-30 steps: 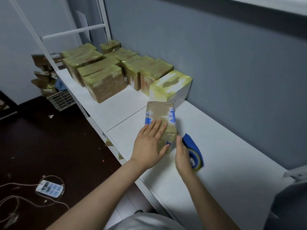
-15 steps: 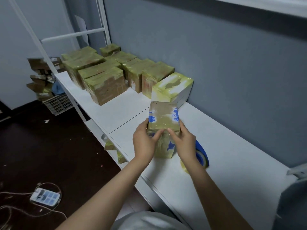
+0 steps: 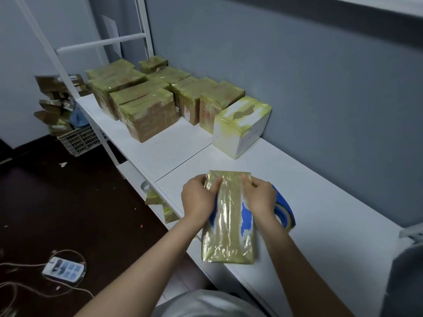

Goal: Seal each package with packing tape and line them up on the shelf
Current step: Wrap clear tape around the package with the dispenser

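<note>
While the left hand (image 3: 198, 198) and right hand (image 3: 261, 197) each curl their fingers round its far end, the tape-wrapped package (image 3: 229, 227) is held over the front edge of the shelf (image 3: 325, 227). Just behind the right hand lies a blue tape dispenser (image 3: 285, 210). Farther along, sealed packages (image 3: 148, 115) crowd the shelf's left end against the grey wall (image 3: 297, 76) — below lies a dark floor (image 3: 68, 202) with a power strip (image 3: 64, 268) and a crate (image 3: 80, 140).

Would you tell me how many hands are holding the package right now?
2: the left hand grips the package's far left corner, the right hand its far right corner. Neither is hidden.
</note>
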